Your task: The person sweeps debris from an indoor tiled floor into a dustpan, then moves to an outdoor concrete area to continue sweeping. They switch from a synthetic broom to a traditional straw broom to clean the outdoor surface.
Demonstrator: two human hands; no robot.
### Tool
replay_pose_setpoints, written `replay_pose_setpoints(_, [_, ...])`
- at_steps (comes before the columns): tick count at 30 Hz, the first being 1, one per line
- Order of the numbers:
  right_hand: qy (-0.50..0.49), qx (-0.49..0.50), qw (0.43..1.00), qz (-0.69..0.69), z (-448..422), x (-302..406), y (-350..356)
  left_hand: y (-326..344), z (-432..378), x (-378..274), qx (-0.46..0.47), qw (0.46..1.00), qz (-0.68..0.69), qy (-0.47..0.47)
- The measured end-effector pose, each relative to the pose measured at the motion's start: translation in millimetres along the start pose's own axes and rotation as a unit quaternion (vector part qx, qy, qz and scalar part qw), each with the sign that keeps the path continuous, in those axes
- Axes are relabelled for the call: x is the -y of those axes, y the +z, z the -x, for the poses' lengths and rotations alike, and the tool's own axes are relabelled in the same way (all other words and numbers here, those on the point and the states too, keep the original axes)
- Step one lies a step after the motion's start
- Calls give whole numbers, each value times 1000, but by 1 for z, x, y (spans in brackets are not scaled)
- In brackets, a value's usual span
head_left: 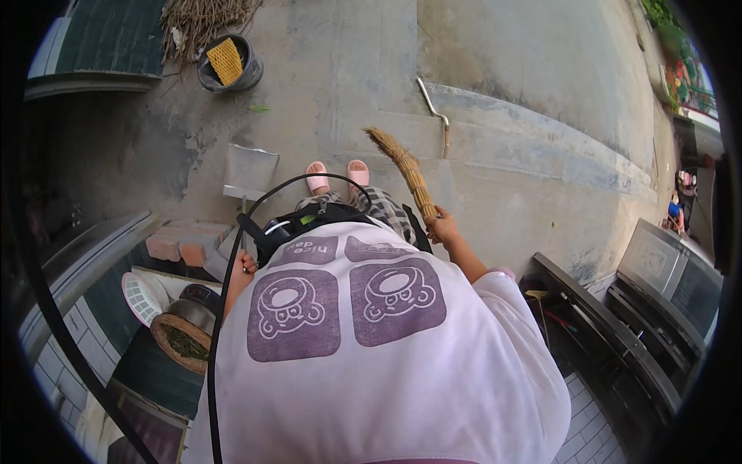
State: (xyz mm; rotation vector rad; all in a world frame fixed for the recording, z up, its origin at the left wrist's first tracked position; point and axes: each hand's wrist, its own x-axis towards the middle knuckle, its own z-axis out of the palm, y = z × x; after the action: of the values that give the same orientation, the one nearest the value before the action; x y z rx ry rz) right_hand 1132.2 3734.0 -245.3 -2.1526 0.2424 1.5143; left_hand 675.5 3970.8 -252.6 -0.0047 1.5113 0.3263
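My right hand (442, 225) grips the bound end of a straw hand broom (410, 174), whose loose bristles point away from me above the concrete floor. On the other side, my left hand (246, 264) is closed around the handle of a metal dustpan (250, 167). The dustpan's flat pan reaches forward, left of my pink slippers (357, 172); I cannot tell whether it touches the floor. Part of its handle is hidden behind a black cable (219, 325).
Ahead to the left stands a black bucket (250, 71) with yellow netting, beside a pile of dry sticks (200, 23). A bent metal crank (432, 104) lies on the floor ahead. Bricks (179, 243), a woven basket (168, 342) of leaves and a white colander (142, 296) are at left.
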Motion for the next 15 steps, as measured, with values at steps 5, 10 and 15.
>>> replay_pose_setpoints(5, [62, -114, 976, -177, 42, -100, 18, 10, -51, -19, 5, 993, -106, -43])
replay_pose_setpoints(10, [126, -162, 906, -370, 88, -185, 50, 110, -30, -48, 47, 943, -320, -78])
replay_pose_setpoints(15, [166, -187, 841, -480, 80, -236, 71, 146, -41, -61, 66, 936, -340, -62])
